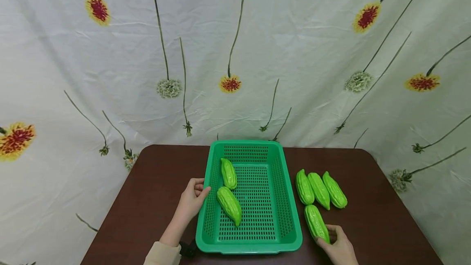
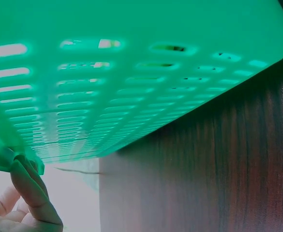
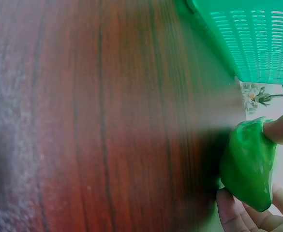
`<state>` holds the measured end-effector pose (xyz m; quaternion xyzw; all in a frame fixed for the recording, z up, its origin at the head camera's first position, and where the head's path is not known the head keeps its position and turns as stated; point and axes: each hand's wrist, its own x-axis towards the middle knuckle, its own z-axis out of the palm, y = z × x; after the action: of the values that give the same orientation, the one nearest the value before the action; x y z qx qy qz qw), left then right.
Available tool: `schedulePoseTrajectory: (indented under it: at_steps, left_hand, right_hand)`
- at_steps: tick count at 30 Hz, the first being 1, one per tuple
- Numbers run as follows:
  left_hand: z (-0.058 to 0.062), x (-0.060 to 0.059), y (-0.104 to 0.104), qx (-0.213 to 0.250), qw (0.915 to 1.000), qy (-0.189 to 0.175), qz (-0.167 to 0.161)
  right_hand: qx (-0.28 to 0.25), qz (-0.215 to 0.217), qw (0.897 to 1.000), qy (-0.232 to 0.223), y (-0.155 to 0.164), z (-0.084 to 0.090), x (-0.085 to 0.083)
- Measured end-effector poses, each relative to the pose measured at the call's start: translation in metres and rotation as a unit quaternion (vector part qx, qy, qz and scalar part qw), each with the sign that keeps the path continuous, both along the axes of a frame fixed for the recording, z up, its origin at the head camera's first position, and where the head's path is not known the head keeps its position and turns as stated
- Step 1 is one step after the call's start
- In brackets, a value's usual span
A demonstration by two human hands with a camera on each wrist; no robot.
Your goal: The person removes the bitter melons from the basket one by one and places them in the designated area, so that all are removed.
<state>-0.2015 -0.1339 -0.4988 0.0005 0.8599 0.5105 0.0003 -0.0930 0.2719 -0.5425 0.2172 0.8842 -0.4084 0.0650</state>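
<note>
The right hand (image 1: 337, 243) pinches one gourd (image 1: 315, 221) by its near end, just outside the right edge of the basket (image 1: 250, 249), by the near corner. The gourd's long axis slants away leftward. The left hand (image 1: 193, 198), farther off, grips the basket's left rim.

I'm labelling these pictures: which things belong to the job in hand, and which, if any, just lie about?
Job:
green plastic basket
two bitter melons inside it
three bitter melons beside it
one bitter melon in the right grip

Merely there:
brown table
flower-print cloth
</note>
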Motion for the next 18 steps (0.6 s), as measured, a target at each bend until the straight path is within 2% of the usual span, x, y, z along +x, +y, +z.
schedulePoseTrajectory:
  at_steps: [18]
  left_hand:
    - [-0.0004,0.0001,-0.0007,0.001,1.0000,0.000,-0.002]
  right_hand:
    - [0.013,0.013,1.000,-0.013,-0.0053,0.0021,-0.0026]
